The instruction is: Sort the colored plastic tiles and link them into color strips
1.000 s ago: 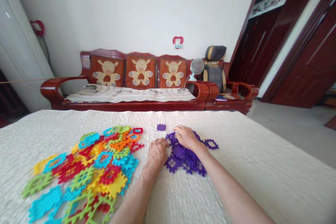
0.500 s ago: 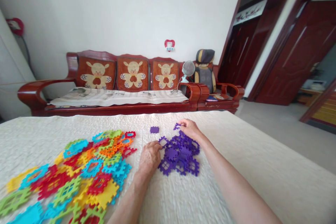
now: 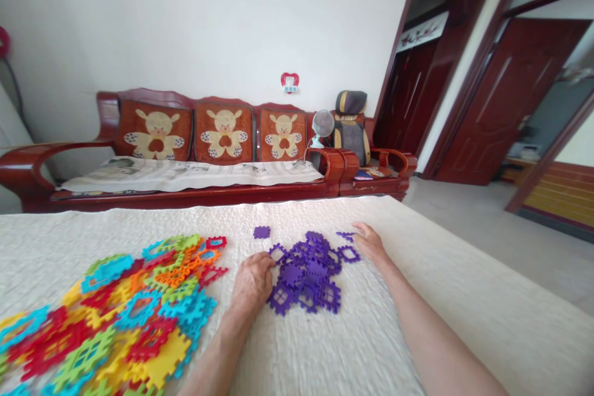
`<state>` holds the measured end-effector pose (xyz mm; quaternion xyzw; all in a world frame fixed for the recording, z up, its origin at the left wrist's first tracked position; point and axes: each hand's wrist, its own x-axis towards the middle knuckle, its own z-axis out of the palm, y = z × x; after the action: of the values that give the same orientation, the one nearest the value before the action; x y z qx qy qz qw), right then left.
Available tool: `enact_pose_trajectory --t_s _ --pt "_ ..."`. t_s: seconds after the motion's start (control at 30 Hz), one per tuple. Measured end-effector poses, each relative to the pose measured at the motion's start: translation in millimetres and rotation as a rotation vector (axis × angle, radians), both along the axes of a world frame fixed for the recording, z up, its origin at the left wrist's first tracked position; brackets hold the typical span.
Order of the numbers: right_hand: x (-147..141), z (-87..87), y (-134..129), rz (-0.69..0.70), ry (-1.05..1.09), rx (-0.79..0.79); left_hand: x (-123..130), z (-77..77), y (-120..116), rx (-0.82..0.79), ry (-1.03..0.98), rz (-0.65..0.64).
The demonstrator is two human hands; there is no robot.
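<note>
A heap of purple interlocking plastic tiles (image 3: 293, 275) lies on the covered table in front of me, some solid and some with window-like openings. My left hand (image 3: 254, 279) rests at the heap's left side, its curled fingertips closed on the edge of an open-framed purple tile (image 3: 277, 252). To the right of the heap, my right hand (image 3: 370, 241) pinches a thin-looking purple tile (image 3: 344, 236), seen nearly edge-on. Just below that tile, another open-framed purple piece (image 3: 348, 253) lies at the heap's right edge. One solid purple tile (image 3: 262, 232) lies apart behind the heap.
A large spread of red, yellow, blue, green and orange tiles (image 3: 153, 337) covers the table's left part. Whitish quilted cloth (image 3: 371, 346) covers the table. Beyond its far edge stand a wooden sofa (image 3: 260, 189) with bear cushions and a small fan (image 3: 323, 122).
My right hand has moved rightward, away from the heap, with its purple tile. An open-framed piece now sticks out farther at the heap's right. My left hand stays at the heap; the view has turned right.
</note>
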<state>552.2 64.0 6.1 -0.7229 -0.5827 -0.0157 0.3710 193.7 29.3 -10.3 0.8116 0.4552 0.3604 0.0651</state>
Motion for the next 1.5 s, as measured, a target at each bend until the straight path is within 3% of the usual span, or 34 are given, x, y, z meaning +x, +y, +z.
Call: enact_pose_trajectory --t_s 0.27,0.63,0.8,0.9,1.03,1.13,1.33,1.5 --pt "-5 5.9 -3 0.071 -0.098 -0.114 0 -0.1 -1 0.019 0.01 -0.005" --pt "-3 5.3 -3 0.046 -0.214 -0.133 0 2.9 -2 0.067 0.025 0.002" --pt "-5 10.0 -5 -0.102 -0.208 -0.129 0 1.5 -2 0.101 0.028 0.009" --pt "-1 17.8 -5 -0.217 -0.077 -0.144 0 0.5 -2 0.098 0.036 0.011" --pt "11 24.4 -5 -0.232 0.037 -0.151 0 1.2 -1 0.097 0.044 0.006" --pt "16 22.6 -9 -0.143 0.043 -0.165 0 1.8 -2 0.097 0.036 0.007" --pt "15 19.7 -14 0.206 -0.006 -0.258 0 1.2 -2 0.075 0.032 0.021" --pt "24 22.5 -14 0.252 -0.034 -0.294 0 -0.9 -1 0.081 0.026 0.011"
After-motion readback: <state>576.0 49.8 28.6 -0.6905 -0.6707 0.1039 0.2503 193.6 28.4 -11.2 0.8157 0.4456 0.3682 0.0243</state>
